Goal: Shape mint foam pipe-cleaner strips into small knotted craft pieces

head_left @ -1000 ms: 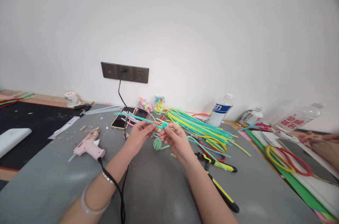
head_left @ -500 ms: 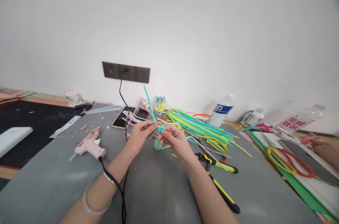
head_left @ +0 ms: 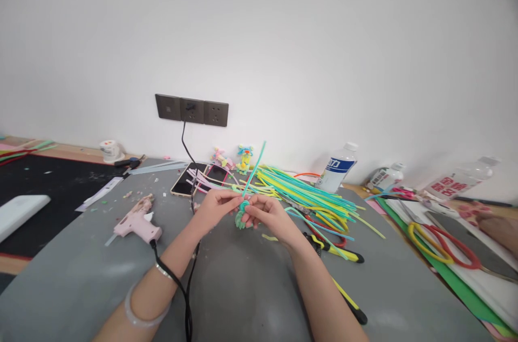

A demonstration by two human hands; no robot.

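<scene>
My left hand point(head_left: 216, 205) and my right hand point(head_left: 265, 213) meet over the grey mat point(head_left: 243, 288), both pinching a teal straw strip point(head_left: 254, 168). Its lower end is rolled into a small teal coil point(head_left: 244, 205) between my fingertips, and the free end sticks up and to the right. A small green curled piece point(head_left: 239, 220) lies on the mat just under my hands. A heap of teal, yellow and green straws point(head_left: 307, 193) lies directly behind and to the right of my right hand.
A pink glue gun point(head_left: 135, 223) lies at left, its black cord running under my left forearm. Two phones point(head_left: 198, 177) lie behind my hands. Yellow-black cutters point(head_left: 335, 253) lie right of my arm. Bottles point(head_left: 339, 167) and red-yellow scissors point(head_left: 441, 245) stand further right, near another person's hand point(head_left: 499, 231).
The strip's free end swung from pointing left and flat, to up-left, to up-right, as my fingers turned the coil. My hands dropped slightly toward the mat.
</scene>
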